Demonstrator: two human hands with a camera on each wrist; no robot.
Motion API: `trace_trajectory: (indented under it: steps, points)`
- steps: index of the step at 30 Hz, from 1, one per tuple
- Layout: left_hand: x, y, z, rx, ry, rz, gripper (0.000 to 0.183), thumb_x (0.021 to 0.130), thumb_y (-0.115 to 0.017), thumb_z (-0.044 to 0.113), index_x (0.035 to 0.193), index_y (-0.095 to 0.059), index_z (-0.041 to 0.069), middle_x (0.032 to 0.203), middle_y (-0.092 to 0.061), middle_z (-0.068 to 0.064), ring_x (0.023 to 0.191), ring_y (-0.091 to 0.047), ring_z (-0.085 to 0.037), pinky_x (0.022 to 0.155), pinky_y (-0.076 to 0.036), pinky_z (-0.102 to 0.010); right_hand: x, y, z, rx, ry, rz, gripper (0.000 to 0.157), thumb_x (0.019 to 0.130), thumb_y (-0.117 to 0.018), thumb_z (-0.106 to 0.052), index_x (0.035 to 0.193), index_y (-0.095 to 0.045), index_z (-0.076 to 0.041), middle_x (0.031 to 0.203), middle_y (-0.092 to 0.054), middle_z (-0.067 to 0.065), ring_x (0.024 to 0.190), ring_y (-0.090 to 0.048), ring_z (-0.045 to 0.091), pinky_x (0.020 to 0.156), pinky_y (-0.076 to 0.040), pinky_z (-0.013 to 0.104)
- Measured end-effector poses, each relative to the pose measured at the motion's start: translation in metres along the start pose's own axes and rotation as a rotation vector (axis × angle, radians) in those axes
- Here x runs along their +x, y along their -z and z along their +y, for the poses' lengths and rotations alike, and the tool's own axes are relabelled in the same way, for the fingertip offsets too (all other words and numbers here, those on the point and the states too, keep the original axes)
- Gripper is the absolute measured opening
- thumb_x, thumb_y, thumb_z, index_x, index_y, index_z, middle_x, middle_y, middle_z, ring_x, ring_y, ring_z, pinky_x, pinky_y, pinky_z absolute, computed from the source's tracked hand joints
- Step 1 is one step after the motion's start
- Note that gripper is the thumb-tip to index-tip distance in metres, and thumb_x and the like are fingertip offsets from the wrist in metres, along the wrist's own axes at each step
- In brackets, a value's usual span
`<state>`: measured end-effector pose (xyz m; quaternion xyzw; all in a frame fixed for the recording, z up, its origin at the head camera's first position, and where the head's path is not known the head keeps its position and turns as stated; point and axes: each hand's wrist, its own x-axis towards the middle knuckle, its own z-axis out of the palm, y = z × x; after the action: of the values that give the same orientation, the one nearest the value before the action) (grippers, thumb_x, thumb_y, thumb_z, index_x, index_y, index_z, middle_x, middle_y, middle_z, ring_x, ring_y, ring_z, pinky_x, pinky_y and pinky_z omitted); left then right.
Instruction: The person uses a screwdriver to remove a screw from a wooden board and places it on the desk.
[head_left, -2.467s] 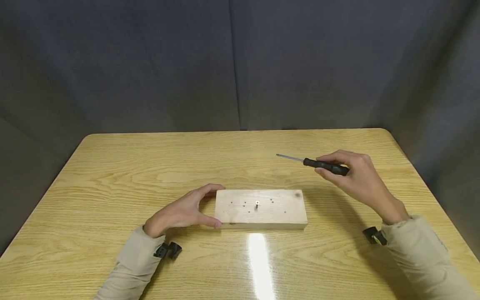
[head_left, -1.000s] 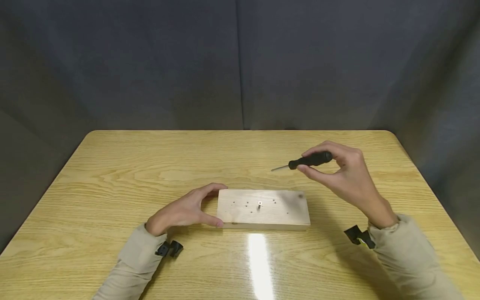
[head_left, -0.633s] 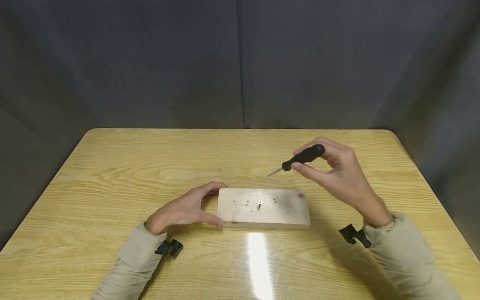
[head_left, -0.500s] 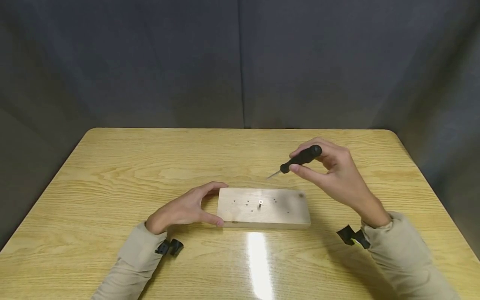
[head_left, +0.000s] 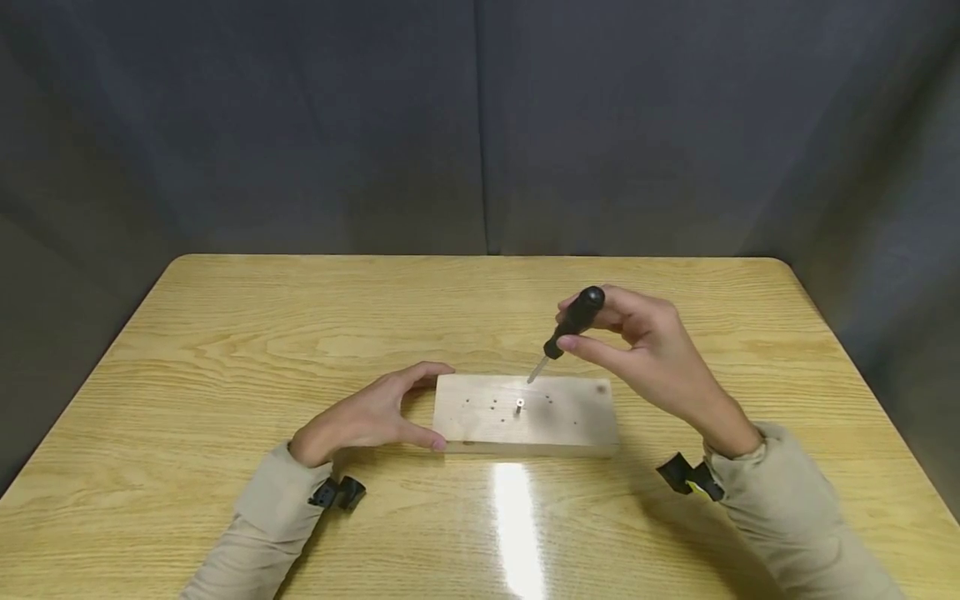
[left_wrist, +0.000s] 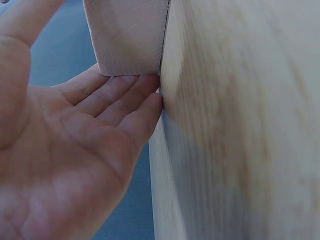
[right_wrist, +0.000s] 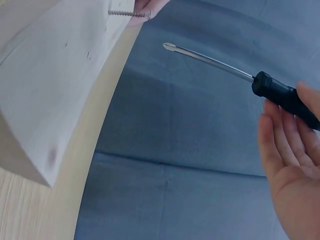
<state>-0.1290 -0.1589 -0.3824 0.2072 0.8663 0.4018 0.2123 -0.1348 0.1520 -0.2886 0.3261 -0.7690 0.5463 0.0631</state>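
A pale wooden block (head_left: 480,429) with several small holes lies on the table. One screw (head_left: 519,406) stands upright near its middle; its threaded shank shows in the right wrist view. My left hand (head_left: 375,417) grips the block's left end, thumb at the near edge and fingers at the far edge. My right hand (head_left: 645,350) pinches a black-handled screwdriver (head_left: 576,321) between thumb and fingers. The screwdriver tilts down to the left. In the right wrist view its cross-shaped tip (right_wrist: 170,46) is apart from the screw head.
The wood-grain table (head_left: 262,333) reaches back to a dark grey curtain (head_left: 337,150). A light reflection (head_left: 519,525) lies on the tabletop in front of the block. Each sleeve cuff carries a small black wrist device (head_left: 337,493).
My right hand has moved left, bringing the screwdriver over the block's far edge. The screwdriver has swung from nearly level to pointing steeply down. My left hand keeps its grip on the block.
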Motion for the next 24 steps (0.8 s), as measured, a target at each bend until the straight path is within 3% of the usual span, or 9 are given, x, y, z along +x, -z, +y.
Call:
trace_trajectory:
  steps: [12,18,24]
  points:
    - [0.002,-0.001,0.002,0.004,0.007,0.002,0.090,0.062,-0.079,0.050,0.138,-0.034,0.030,0.143,-0.036,0.004,0.134,-0.032,-0.019,0.110,-0.028,-0.045,-0.001,-0.007,-0.002,-0.010,0.009,-0.057,0.024,0.077,-0.071,-0.002,0.100,-0.066,-0.007,0.099,-0.069,0.007,0.085,-0.068,0.012,0.070,-0.055,0.025]
    - [0.003,-0.001,0.003,-0.015,0.006,-0.005,0.090,0.062,-0.079,0.048,0.138,-0.034,0.030,0.143,-0.036,0.004,0.134,-0.032,-0.019,0.110,-0.027,-0.045,-0.003,-0.009,-0.001,-0.026,-0.027,-0.080,0.025,0.078,-0.071,-0.006,0.101,-0.065,-0.008,0.098,-0.069,0.001,0.083,-0.068,0.012,0.073,-0.055,0.025]
    - [0.002,-0.001,0.003,-0.025,0.009,-0.006,0.090,0.062,-0.080,0.048,0.138,-0.034,0.028,0.143,-0.036,0.004,0.134,-0.033,-0.018,0.110,-0.028,-0.044,-0.002,-0.012,-0.002,-0.015,0.008,-0.091,0.024,0.077,-0.071,-0.004,0.101,-0.065,-0.004,0.096,-0.069,0.003,0.084,-0.068,0.012,0.078,-0.054,0.026]
